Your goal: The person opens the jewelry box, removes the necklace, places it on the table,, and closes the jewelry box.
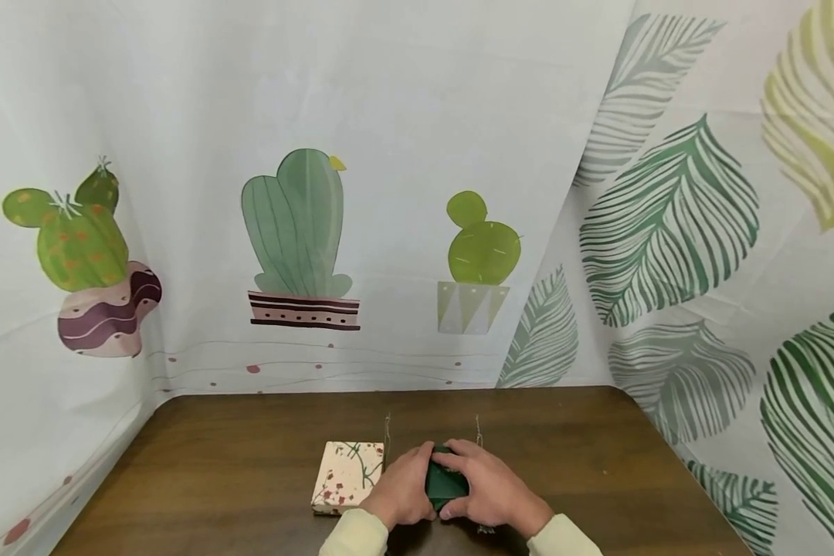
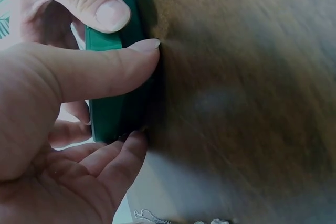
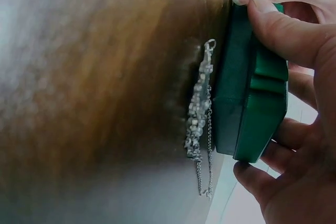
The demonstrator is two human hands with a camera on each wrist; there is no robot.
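Observation:
A small dark green gift box (image 1: 447, 488) sits on the table between both hands. My left hand (image 1: 405, 488) grips its left side, thumb on the near face and fingers round the end, as the left wrist view shows. From the right, my right hand (image 1: 492, 488) holds it with the thumb near the front and fingers behind. A seam between lid and base runs along the box in the right wrist view, and the lid lies on the base. Beside the box, a silver chain bracelet (image 3: 197, 114) with a cluster of beads or stones lies on the table.
A cream box with a red and green floral print (image 1: 350, 472) lies left of my left hand. Thin silver chains show beyond the hands, one at the left (image 1: 388, 425) and one at the right (image 1: 479, 428). The brown wooden table (image 1: 598, 463) meets a printed curtain (image 1: 403, 232) behind.

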